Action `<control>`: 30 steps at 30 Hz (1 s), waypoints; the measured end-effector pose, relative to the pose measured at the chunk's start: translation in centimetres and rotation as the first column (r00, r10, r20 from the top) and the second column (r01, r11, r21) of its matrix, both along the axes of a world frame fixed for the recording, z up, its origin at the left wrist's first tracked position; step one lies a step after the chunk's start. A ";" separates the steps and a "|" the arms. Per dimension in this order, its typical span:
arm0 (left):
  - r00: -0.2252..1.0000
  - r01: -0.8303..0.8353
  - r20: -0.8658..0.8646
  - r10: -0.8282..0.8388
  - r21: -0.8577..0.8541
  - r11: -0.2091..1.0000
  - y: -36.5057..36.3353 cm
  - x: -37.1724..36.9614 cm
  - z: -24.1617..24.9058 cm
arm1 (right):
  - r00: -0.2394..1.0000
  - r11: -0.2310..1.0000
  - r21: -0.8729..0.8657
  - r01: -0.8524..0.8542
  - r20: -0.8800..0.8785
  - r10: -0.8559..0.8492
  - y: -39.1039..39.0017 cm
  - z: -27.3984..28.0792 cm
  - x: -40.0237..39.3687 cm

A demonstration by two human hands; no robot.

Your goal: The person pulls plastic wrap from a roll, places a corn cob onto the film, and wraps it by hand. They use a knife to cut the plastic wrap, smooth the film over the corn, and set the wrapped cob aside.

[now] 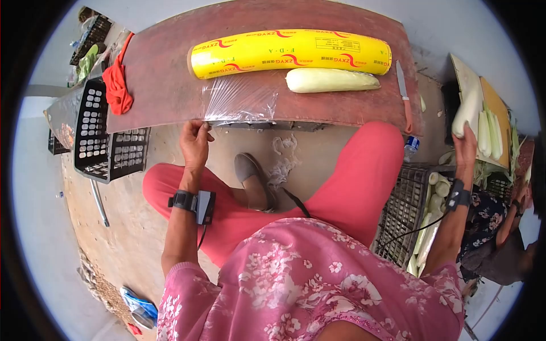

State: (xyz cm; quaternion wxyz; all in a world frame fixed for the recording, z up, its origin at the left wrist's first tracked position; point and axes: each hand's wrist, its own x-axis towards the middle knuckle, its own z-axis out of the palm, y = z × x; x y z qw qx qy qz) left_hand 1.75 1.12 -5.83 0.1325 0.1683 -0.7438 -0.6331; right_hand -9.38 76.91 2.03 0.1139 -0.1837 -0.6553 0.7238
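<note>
Film (242,102) is pinched at its edge by left hand (194,142), likely for tension off roll (290,52); right hand (464,149) grips vegetable (470,108) by its end, well right of table (165,51).

Open: tabletop (156,68) between red cloth (118,91) and film (242,102) | Narrow: pale vegetable (333,80) to knife (404,91) | Blocking: yellow roll (290,52)

The person wore a short-sleeved pink floral-print top (284,273) with pale blossoms and a beaded-looking neckline, plain coral-pink trousers (355,176) and a grey slip-on shoe (248,166). Each wrist carried a black strap-mounted device (205,207) with a thin black cable.
</note>
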 end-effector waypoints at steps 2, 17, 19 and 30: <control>1.000 0.013 -0.011 -0.013 0.018 1.000 0.0 -0.3 -0.1 | 0.978 0.982 0.003 -0.189 -0.087 0.189 -9.8 2.4 0.2; 0.999 0.017 -0.048 -0.011 0.127 0.992 0.4 -0.7 -0.5 | 0.455 0.254 0.906 -0.338 -0.079 0.887 -50.6 0.9 2.2; 0.999 0.014 -0.040 -0.008 0.147 0.989 0.3 -0.7 -0.6 | 0.473 0.205 0.927 -0.313 -0.035 0.881 -51.0 0.1 2.3; 0.991 -0.001 0.120 -0.058 0.445 0.895 -0.5 0.0 0.7 | 0.451 0.136 0.939 -0.315 0.022 0.892 -50.6 -0.4 2.4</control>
